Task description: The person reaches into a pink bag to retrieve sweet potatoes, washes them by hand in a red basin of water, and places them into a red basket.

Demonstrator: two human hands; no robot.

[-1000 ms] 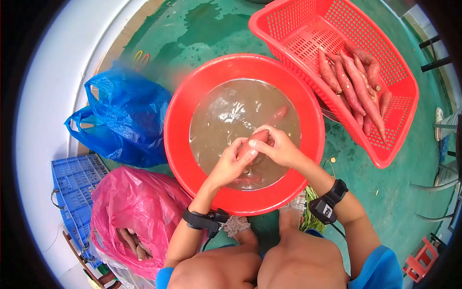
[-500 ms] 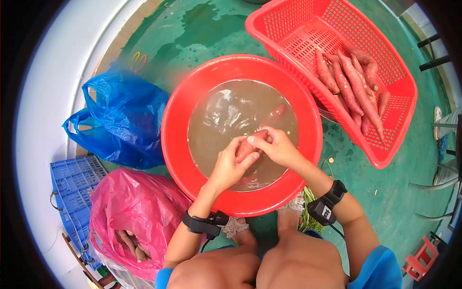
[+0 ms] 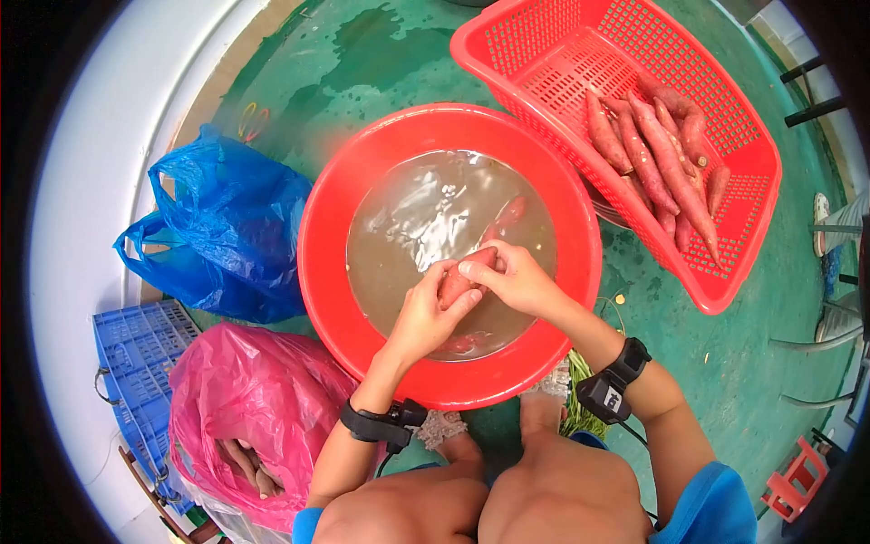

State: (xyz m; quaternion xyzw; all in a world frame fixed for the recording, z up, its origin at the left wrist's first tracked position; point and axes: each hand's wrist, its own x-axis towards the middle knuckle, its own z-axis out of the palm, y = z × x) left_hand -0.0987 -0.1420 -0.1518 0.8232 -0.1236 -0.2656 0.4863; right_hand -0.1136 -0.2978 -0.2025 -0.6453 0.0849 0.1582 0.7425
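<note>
Both of my hands grip one reddish sweet potato [image 3: 462, 283] above the murky water [image 3: 399, 227] in a red basin [image 3: 335, 317]. My left hand [image 3: 424, 313] is closed round its lower left end. Over the upper right end my right hand [image 3: 518, 276] is wrapped, thumb pressed on the skin. Another sweet potato [image 3: 507, 218] lies partly under water just beyond my fingers. A further reddish piece shows dimly in the water below my hands, partly hidden.
A red slotted basket [image 3: 739, 272] at the upper right holds several sweet potatoes [image 3: 666, 163]. At left are a blue plastic bag [image 3: 231, 227], a pink bag [image 3: 263, 381] with brownish roots inside, and a blue crate [image 3: 136, 354]. Greens [image 3: 584, 399] lie beside my right foot.
The view has shifted slightly, so the basin and basket appear a little further left. My hands keep hold of the same sweet potato, with little change in grip.
</note>
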